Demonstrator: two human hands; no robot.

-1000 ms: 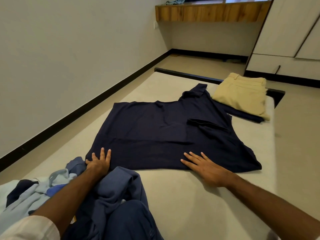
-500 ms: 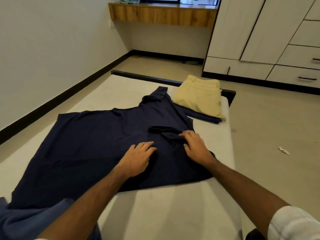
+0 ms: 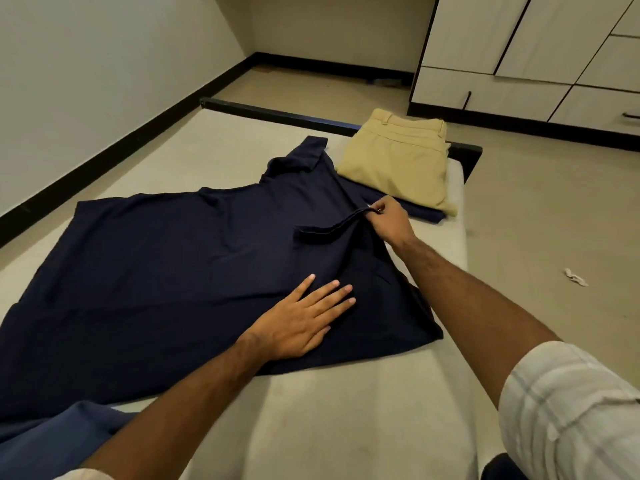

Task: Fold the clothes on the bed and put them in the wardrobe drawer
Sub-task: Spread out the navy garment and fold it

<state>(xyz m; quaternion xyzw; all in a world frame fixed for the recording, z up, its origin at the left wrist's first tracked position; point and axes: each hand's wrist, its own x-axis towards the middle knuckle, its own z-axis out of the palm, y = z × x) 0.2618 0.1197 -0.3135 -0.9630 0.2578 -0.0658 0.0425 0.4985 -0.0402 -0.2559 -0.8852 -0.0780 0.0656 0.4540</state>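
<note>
Navy shirt (image 3: 180, 258): spread mostly flat across the bed (image 3: 346, 420), collar end far, hem running off the near-left edge of view. One sleeve (image 3: 332, 230) is folded over the body; another (image 3: 301, 157) points toward the far bed frame.

Right hand (image 3: 389, 220): I see thumb and fingers curled, pinching the cuff end of the folded-over sleeve and lifting it just off the shirt body, at the shirt's right side.

Left hand (image 3: 304, 323): I see it palm down on the shirt near its right edge, fingers straight and slightly spread, pressing the cloth to the mattress.

Khaki trousers (image 3: 398, 157): folded, at the far-right corner of the bed, lying on a strip of the navy fabric just beyond my right hand.

Blue garment (image 3: 62, 427): bunched at the near-left, partly under my left forearm, touching the navy shirt's near hem.

Wardrobe (image 3: 519, 39): white, far right, drawers (image 3: 485, 95) closed along its base.

Floor (image 3: 540, 216): beige, with a small white scrap (image 3: 575, 277) right of the bed.
</note>
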